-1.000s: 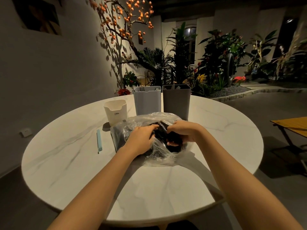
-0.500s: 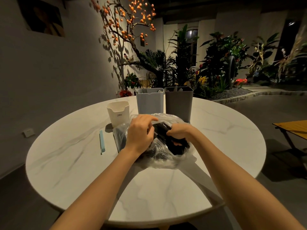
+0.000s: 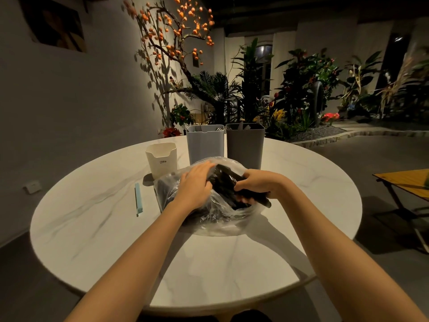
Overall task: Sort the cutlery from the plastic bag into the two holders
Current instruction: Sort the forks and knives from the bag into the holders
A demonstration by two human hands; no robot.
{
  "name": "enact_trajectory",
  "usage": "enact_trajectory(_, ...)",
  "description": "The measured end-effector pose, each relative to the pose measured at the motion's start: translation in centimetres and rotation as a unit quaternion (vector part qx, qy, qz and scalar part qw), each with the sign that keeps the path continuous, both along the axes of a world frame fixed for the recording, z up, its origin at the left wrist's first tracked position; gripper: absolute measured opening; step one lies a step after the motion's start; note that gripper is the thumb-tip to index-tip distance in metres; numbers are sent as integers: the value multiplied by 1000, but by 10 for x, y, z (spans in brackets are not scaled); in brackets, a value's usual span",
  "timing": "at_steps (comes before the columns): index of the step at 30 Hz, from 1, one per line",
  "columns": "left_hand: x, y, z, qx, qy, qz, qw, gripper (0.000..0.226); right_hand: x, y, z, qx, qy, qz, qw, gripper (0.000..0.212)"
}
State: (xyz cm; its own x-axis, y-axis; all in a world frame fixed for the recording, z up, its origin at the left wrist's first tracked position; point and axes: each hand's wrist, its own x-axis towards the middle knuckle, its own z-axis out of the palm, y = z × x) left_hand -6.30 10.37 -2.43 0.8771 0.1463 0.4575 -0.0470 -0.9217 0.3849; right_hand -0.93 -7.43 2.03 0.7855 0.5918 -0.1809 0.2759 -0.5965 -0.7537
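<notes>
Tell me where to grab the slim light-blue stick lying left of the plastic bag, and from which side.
Pinch the slim light-blue stick at its middle, coming straight down from above. It lies flat on the white marble table, long axis running away from the person, so a grip across its narrow width fits best. Bare tabletop on its left gives the fingers room; the clear plastic bag crowds its right.

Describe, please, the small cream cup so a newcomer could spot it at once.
On the round white table, look behind the plastic bag at the three containers. The cream cup stands leftmost, beside the pale blue holder; it is the shortest and has small dark lettering on its front.
</notes>
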Motion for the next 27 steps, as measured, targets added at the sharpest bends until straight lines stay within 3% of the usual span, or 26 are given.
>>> enact_trajectory(4,1,-2,0,-97,42,-14,994,54,1,-5,-9,35,65,0,997,7)
enact_trajectory(14,11,-3,7,-73,132,35,988,56,9,15,-9,-61,22,2,998,21)
enact_trajectory(19,7,-8,5,-50,107,38,992,50,13,24,-10,-102,-27,-16,994,21)
enact_trajectory(27,7,-4,-5,-74,24,49,996,51,6,-1,-8,-18,101,58,993,12)
